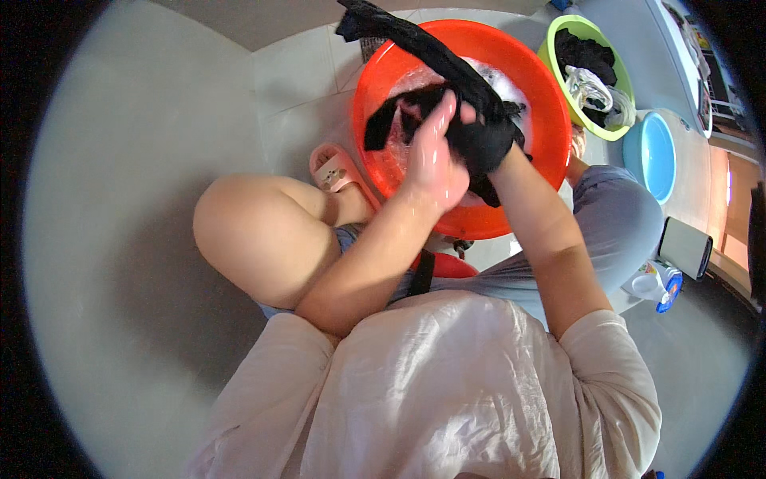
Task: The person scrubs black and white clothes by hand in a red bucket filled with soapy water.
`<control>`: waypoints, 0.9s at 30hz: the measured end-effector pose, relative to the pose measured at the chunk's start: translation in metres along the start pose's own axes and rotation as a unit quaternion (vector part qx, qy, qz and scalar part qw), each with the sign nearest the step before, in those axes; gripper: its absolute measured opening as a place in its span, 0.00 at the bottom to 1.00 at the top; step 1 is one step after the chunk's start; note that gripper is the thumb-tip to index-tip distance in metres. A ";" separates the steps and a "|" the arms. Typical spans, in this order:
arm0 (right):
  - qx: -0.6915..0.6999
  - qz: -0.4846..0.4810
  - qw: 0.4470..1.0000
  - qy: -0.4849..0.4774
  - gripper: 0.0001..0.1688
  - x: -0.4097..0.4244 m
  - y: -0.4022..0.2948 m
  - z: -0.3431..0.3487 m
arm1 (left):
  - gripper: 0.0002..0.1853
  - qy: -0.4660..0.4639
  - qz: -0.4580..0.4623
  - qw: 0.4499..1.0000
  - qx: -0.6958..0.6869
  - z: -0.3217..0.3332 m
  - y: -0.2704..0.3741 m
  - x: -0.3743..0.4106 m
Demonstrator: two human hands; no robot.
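Note:
Over a round orange plastic basin of sudsy water, my two hands are close together at a wet black cloth. My left hand, wet and shiny, presses on the cloth, with one digit stretched along it and the others largely hidden. Black fabric covers most of my right hand, so its fingers are mostly hidden. One long strip of the cloth reaches up and left past the basin's far rim. More black fabric lies in the suds to the left of my hands.
A lime-green basin with black and white fabrics stands at upper right, beside a light-blue basin. A white bottle with a blue part is at right. A pink slipper is on my left foot, on the tiled floor.

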State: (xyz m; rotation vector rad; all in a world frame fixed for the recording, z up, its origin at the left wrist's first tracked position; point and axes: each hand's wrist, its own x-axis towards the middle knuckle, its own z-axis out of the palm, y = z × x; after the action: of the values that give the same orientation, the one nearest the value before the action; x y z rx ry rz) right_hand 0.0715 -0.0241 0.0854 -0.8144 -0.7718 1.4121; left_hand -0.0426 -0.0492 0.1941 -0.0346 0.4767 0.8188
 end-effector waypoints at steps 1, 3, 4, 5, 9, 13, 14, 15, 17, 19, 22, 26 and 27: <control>-0.006 0.107 0.994 0.000 0.25 0.011 -0.020 -0.008 | 0.07 -0.027 -0.011 1.000 0.006 -0.015 -0.005 -0.011; 0.087 0.334 0.936 -0.063 0.27 0.034 -0.041 -0.010 | 0.06 0.033 0.041 0.998 0.031 -0.055 -0.015 -0.017; 0.154 0.451 0.873 -0.103 0.26 0.041 -0.048 -0.011 | 0.09 0.080 0.039 0.991 0.102 -0.056 -0.019 -0.019; 0.070 0.405 0.911 -0.030 0.24 0.041 -0.040 -0.009 | 0.13 0.124 0.035 0.974 0.184 -0.059 -0.025 -0.017; -0.124 0.358 0.921 0.087 0.30 0.041 -0.004 -0.040 | 0.24 0.239 -0.042 0.851 0.465 -0.108 -0.065 0.010; -0.595 0.328 0.712 0.175 0.53 0.005 0.107 -0.080 | 0.25 0.223 -0.133 0.814 0.519 -0.225 -0.115 0.042; -0.734 0.338 0.589 0.022 0.50 -0.005 0.123 -0.057 | 0.25 0.233 -0.126 0.786 0.559 -0.256 -0.125 0.045; -0.832 0.319 0.433 -0.135 0.48 -0.009 0.132 -0.036 | 0.24 0.168 -0.079 0.794 0.579 -0.311 -0.142 0.057; -0.864 0.241 0.346 -0.275 0.33 -0.035 0.174 -0.065 | 0.23 0.189 -0.103 0.772 0.598 -0.309 -0.146 0.059; -0.807 0.165 0.443 -0.353 0.30 -0.031 0.147 -0.086 | 0.22 0.242 -0.157 0.775 0.562 -0.307 -0.127 0.059; -0.801 0.237 0.534 -0.129 0.26 -0.024 0.164 -0.100 | 0.23 0.302 -0.092 0.776 0.546 -0.296 -0.103 0.081; -0.852 0.199 0.446 -0.189 0.27 -0.054 0.205 -0.108 | 0.32 0.360 -0.047 0.797 0.483 -0.268 -0.069 0.097; -0.807 0.183 0.507 -0.242 0.27 -0.046 0.188 -0.108 | 0.37 0.422 0.061 0.719 0.548 -0.280 -0.074 0.095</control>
State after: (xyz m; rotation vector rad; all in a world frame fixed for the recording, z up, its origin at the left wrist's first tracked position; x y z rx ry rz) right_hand 0.0645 -0.0738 -0.1304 -2.0883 -2.6448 0.8429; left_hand -0.0459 -0.0932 -0.1073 0.7723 1.8109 0.4895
